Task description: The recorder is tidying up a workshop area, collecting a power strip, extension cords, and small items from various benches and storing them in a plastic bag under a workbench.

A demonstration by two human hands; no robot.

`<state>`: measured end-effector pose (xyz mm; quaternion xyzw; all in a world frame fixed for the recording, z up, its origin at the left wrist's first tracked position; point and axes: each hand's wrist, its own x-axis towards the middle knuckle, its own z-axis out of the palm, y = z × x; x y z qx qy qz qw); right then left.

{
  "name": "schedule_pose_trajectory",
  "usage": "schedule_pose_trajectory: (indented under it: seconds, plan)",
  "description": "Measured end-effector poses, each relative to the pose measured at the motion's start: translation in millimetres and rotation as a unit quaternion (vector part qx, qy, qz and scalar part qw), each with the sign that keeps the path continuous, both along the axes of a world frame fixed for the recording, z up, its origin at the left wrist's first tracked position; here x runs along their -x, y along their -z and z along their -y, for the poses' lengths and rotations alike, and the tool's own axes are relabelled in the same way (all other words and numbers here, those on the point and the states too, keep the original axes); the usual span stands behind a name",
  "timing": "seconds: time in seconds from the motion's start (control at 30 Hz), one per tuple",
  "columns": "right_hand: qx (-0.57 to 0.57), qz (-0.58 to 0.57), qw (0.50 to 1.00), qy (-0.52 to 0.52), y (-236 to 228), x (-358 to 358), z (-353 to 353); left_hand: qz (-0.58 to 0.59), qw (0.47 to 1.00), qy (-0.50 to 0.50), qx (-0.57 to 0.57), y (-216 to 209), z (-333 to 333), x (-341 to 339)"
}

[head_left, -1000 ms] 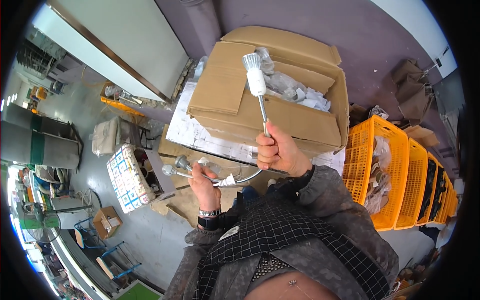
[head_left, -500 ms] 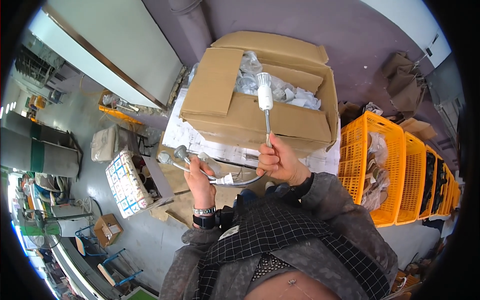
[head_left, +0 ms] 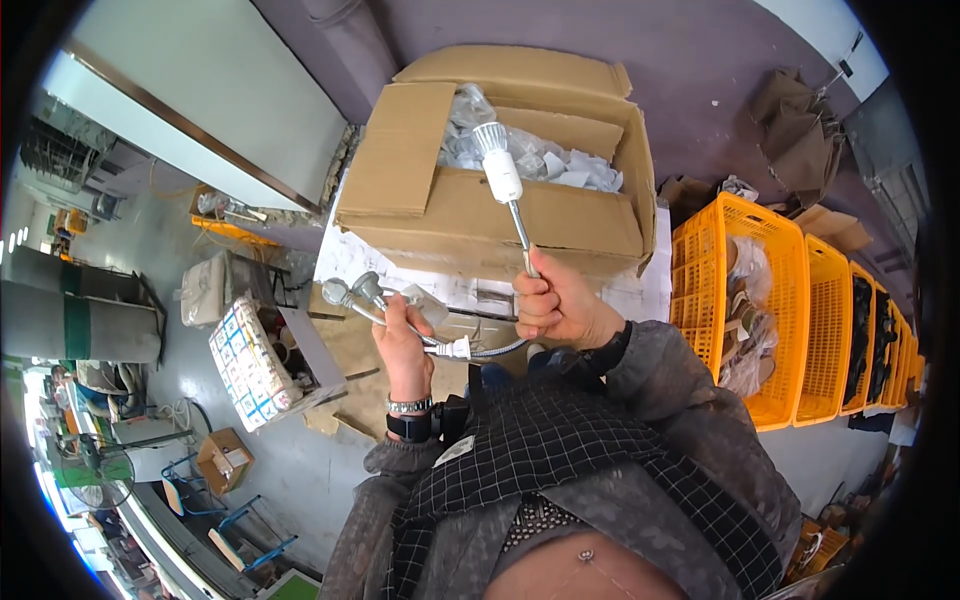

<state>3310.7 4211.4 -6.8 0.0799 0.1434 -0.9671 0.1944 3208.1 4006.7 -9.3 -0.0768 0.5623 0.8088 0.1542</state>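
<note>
White and silver, the lamp (head_left: 501,180) is held aloft on the near side of the open carton (head_left: 570,215), not yet set down; my right hand (head_left: 560,307) grips its neck, my left hand (head_left: 402,350) grey-ended tubing (head_left: 369,288).

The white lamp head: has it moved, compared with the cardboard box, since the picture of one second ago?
Yes: the white lamp head now appears farther right and slightly lower against the box's left flap.

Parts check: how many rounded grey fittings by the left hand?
2: left fitting and right fitting, both up-left of the left hand; it may hide more.
</note>
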Motion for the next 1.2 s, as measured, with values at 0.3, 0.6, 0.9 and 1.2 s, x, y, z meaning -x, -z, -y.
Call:
schedule_pose_trajectory:
  seconds: [0.3, 0.6, 0.9, 1.2]
  plan:
    - [-0.009, -0.022, 0.999, 0.035, 10.5, -4.5, -12.9, 0.011, 0.999, 0.006, 0.053, -0.2, -9.4, 2.4]
    - [0.004, 0.049, 0.992, 0.112, 12.3, -3.2, -11.4, 0.013, 0.999, 0.001, 0.049, -6.5, -18.6, 12.0]
    - [-0.157, 0.085, 0.965, 0.190, 16.4, 4.2, -21.4, 0.001, 0.999, 0.029, -0.021, -18.1, -17.1, 11.5]
    - [-0.359, 0.118, 0.914, 0.150, -5.5, 14.1, -23.9, -0.049, 0.995, 0.083, 0.016, -24.9, -22.7, 2.2]
